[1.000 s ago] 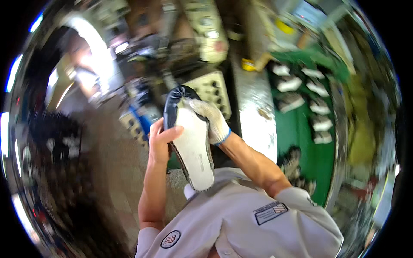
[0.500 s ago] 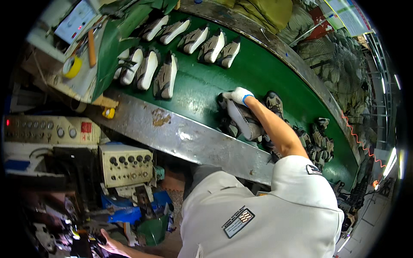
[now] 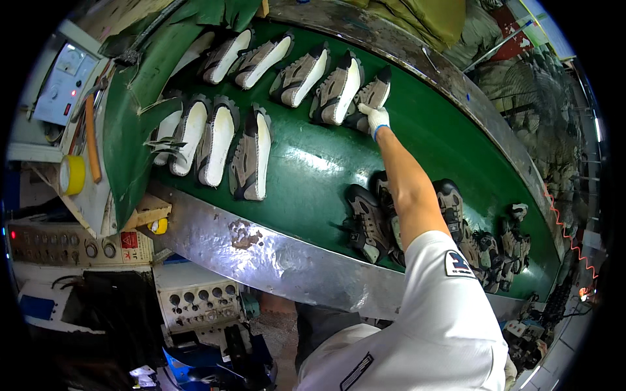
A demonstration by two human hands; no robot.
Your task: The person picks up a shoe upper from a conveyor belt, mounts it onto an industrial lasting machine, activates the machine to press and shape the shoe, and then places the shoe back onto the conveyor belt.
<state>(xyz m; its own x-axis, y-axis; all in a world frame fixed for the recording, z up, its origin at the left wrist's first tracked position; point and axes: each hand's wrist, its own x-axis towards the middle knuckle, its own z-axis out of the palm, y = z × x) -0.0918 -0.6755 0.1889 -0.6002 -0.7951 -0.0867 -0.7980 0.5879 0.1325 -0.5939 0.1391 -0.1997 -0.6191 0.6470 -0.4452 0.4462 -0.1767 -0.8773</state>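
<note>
Right hand [image 3: 375,118]: moved from by the laced shoes [image 3: 366,220] up to 1 o'clock, clamped on a shoe [image 3: 373,94]
Row [image 3: 297,73]: tipped on the surface [image 3: 300,202], probably so nothing scuffs the soles [image 3: 345,81]
Left hand: can't see it

Single view: head-worn fisheye, left of a side-by-side pair, picture upright. Looks steeply down and outward from above the white shirt [image 3: 450,313], which is nearest and runs off the lower edge. Gloved right hand [image 3: 376,120] farther off, above centre. Green belt [image 3: 303,212] edges bow; corners black.
</note>
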